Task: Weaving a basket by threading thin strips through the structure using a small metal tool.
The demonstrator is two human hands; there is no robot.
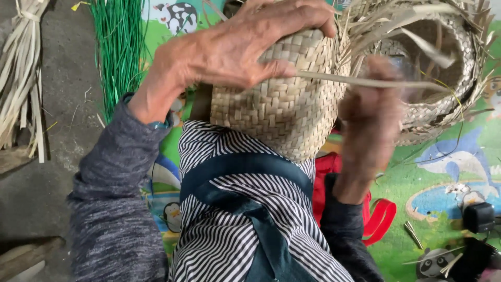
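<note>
So the left hand (235, 49) is spread over the top of the half-woven straw basket (279, 107) in the middle of the frame, fingers curled down and thumb pressed on the weave, probably to keep it steady on the lap. The right hand (373, 112), right of centre, is blurred but looks pinched shut on a loose straw strip (365, 82) pulled taut off the basket. Green strands (120, 47) sit upper left, another woven piece (443, 68) upper right on the cartoon mat (443, 177).

Tan woven basket (282, 109), held on lap.
</note>
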